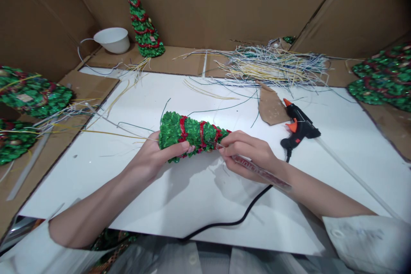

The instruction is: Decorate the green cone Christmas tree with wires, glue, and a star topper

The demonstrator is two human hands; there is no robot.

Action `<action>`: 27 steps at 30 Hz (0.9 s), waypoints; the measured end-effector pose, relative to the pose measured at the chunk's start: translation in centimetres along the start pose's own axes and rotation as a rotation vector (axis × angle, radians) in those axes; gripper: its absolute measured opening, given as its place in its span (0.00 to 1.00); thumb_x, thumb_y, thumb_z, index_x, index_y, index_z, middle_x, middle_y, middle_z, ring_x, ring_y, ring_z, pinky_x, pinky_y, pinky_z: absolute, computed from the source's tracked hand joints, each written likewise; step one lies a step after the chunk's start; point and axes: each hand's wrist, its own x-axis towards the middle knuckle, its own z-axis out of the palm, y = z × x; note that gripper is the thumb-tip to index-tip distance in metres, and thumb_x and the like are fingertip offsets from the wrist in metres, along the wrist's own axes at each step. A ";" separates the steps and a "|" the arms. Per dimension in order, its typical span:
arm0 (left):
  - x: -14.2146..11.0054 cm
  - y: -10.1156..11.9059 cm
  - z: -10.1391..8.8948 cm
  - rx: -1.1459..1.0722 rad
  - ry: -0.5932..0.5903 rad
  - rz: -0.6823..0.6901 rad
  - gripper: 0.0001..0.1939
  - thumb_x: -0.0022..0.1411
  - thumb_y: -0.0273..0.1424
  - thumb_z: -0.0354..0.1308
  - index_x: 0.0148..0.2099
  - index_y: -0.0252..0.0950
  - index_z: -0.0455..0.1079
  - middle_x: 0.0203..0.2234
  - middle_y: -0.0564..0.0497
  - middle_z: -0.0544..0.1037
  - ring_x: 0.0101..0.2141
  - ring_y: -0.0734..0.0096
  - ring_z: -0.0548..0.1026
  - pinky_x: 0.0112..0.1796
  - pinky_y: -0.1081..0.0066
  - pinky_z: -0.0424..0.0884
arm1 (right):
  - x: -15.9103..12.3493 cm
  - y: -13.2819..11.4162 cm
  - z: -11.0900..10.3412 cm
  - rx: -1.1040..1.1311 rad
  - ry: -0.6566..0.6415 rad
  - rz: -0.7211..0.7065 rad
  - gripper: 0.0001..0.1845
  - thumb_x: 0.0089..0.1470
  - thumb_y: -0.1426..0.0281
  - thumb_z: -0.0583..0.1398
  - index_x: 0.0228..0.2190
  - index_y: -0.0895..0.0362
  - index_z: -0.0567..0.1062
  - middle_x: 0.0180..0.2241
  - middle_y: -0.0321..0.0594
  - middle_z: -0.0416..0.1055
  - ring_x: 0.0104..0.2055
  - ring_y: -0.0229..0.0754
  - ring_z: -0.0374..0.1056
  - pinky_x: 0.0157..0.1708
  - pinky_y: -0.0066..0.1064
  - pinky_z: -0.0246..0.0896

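My left hand [153, 157] grips the wide base of a small green cone-shaped tree [190, 133] wound with red bands, held sideways above the white board [199, 197]. My right hand [247, 152] pinches near the tree's narrow tip and also holds a clear tube with red lettering [261, 173] that runs back along my wrist. A black glue gun with an orange nozzle [298, 128] lies on the board just right of my right hand, its black cord [237, 218] trailing toward me.
A finished upright tree [143, 23] and a white bowl [113, 39] stand at the back. A pile of thin coloured strips [272, 65] lies at the back right. More green trees lie at the left [30, 96] and right [383, 78]. A cardboard scrap [271, 106] sits by the gun.
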 end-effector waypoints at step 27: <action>0.9 -1.4 0.1 0.013 -0.010 0.148 0.12 0.47 0.36 0.69 0.31 0.34 0.75 0.26 0.50 0.78 0.30 0.68 0.74 0.35 0.71 0.70 | 0.0 0.1 0.3 -0.140 -0.026 -0.049 0.08 0.54 0.81 0.56 0.31 0.56 0.66 0.33 0.43 0.71 0.35 0.37 0.68 0.36 0.29 0.67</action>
